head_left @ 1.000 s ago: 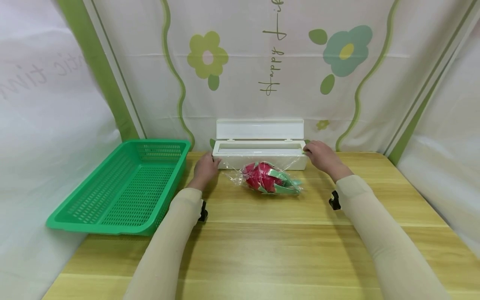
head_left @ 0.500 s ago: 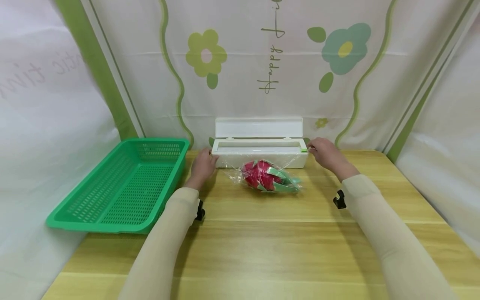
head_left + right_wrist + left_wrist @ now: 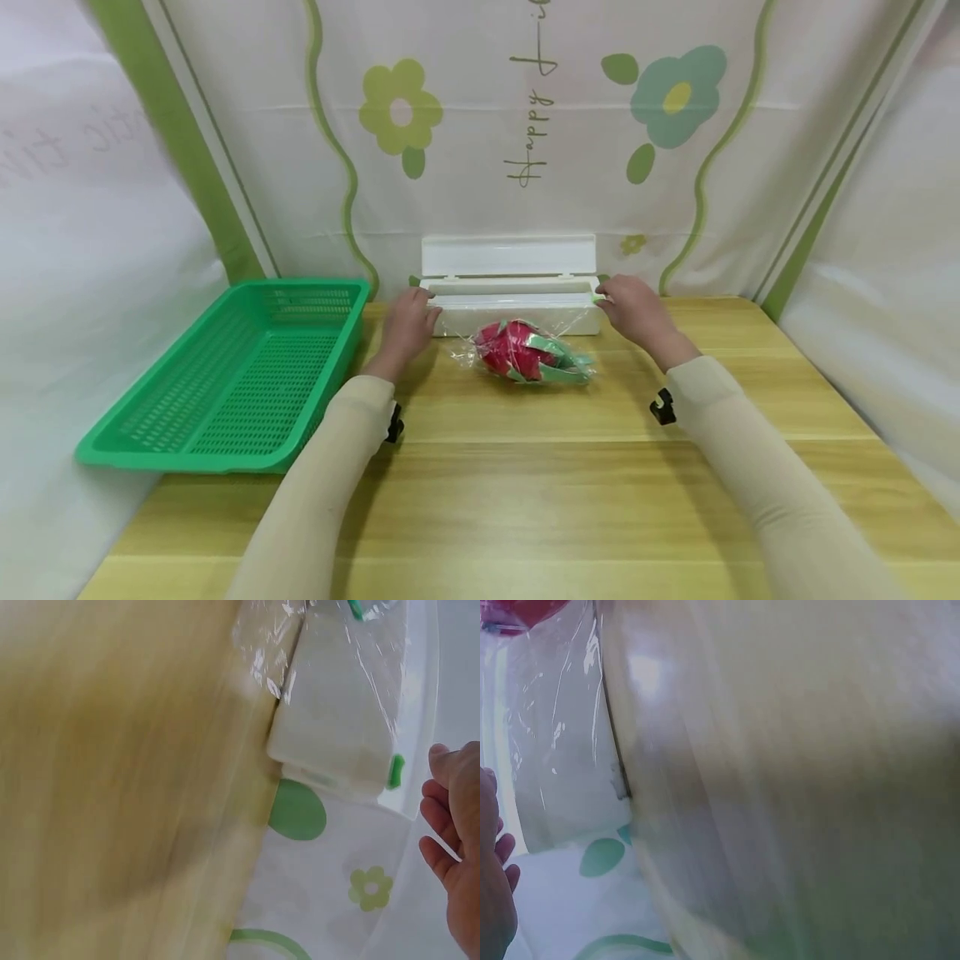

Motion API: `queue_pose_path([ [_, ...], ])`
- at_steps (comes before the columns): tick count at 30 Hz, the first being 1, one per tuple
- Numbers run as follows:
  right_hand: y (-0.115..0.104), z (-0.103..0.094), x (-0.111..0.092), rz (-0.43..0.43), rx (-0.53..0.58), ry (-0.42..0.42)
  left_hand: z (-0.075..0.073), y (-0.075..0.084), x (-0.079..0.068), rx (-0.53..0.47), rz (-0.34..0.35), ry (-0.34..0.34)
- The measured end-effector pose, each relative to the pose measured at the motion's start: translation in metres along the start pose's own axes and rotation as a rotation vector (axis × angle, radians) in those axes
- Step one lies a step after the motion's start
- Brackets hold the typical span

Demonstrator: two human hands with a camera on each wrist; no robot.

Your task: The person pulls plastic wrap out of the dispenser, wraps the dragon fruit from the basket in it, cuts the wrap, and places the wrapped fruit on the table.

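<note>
A dragon fruit [image 3: 521, 352] loosely wrapped in clear plastic film lies on its side, leaves pointing right. Behind it stands a long white cling film box [image 3: 517, 321], its lid [image 3: 510, 256] raised against the backdrop. Film from the fruit stretches to the box's front. My left hand [image 3: 407, 323] is at the box's left end, fingers bent near the upper corner; the left wrist view shows only part of it. At the other end, my right hand [image 3: 633, 310] has its fingers loosely bent, beside the small green cutter tab [image 3: 396, 771] and apart from it in the right wrist view.
A green perforated plastic basket [image 3: 180, 461] stands at the left of the wooden table [image 3: 525, 517]. The flower-printed backdrop [image 3: 480, 167] rises right behind the box, and white sheets hang along both sides.
The right hand moves away from the green tab, then back toward the box's end. The left hand shifts up and inward at the left corner. The head view drifts slightly; the fruit stays put.
</note>
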State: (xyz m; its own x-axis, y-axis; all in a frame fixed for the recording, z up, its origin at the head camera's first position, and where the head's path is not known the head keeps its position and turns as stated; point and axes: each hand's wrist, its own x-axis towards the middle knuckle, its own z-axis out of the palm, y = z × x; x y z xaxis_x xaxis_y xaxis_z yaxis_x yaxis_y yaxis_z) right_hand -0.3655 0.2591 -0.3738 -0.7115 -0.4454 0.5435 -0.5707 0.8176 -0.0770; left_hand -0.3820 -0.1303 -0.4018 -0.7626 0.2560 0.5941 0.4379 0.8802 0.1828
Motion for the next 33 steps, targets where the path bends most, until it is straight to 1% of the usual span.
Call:
queue_pose_path([
  [2,-0.003,0.006,0.0,-0.025,-0.025,0.026,0.002,0.003,0.003,0.03,0.061,-0.005],
  [5,-0.008,0.013,0.002,-0.048,-0.037,0.053,0.006,0.007,0.005,0.053,0.122,-0.005],
  [11,-0.013,0.024,0.006,-0.088,-0.091,0.081,0.011,0.013,0.008,0.086,0.193,0.017],
  [16,-0.014,0.03,0.008,-0.074,-0.13,0.063,0.011,0.016,0.009,0.104,0.206,0.018],
  [22,-0.014,0.033,0.01,-0.08,-0.172,0.029,0.011,0.015,0.008,0.143,0.195,0.006],
  [25,-0.013,0.035,0.011,-0.082,-0.185,0.026,0.011,0.014,0.009,0.158,0.189,-0.007],
  [30,-0.014,0.036,0.011,-0.083,-0.181,0.039,0.01,0.014,0.01,0.155,0.176,-0.017],
  [33,-0.014,0.036,0.01,-0.082,-0.18,0.042,0.01,0.014,0.011,0.135,0.177,-0.003],
])
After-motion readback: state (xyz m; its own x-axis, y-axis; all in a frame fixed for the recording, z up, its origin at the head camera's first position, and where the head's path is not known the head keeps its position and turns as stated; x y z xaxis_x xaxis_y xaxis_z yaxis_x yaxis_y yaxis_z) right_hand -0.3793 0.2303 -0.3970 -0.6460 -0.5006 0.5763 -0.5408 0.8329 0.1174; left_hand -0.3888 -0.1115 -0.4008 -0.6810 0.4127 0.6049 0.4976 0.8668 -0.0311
